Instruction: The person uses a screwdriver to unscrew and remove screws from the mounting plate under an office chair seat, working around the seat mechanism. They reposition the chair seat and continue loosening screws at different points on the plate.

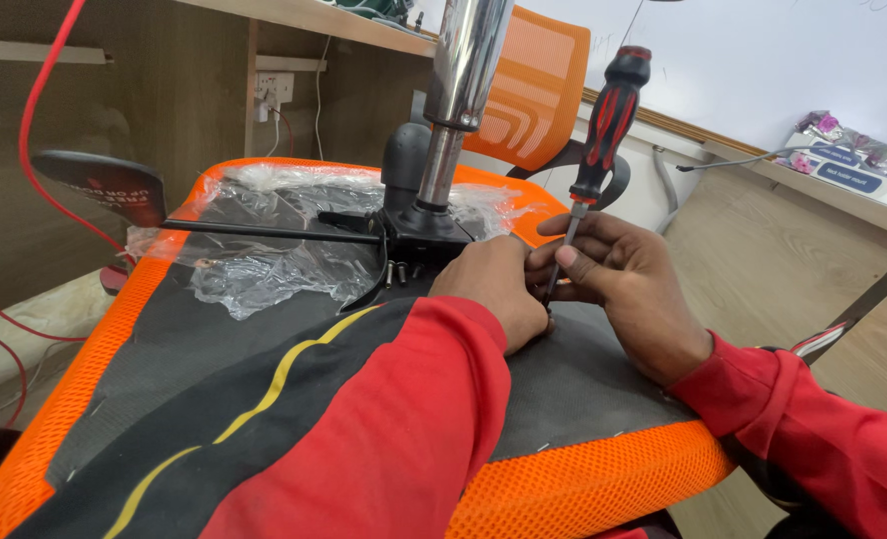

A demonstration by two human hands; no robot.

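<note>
An upturned office chair seat [114, 329] with orange mesh edges and a grey underside lies in front of me. A black mechanism plate [418, 230] with a chrome gas cylinder [460, 70] stands on it. My right hand [618, 279] pinches the metal shaft of a red and black screwdriver [608, 115], held upright with its tip down on the seat. My left hand [493, 289] rests against the seat beside the tip, fingers curled, hiding what lies under it. Both sleeves are red.
Crumpled clear plastic wrap [264, 255] covers the far part of the seat. A black lever with a paddle handle [104, 185] sticks out to the left. An orange mesh chair back [533, 85] stands behind. Red cables [29, 150] hang at left. Packets lie on a shelf [848, 165] at right.
</note>
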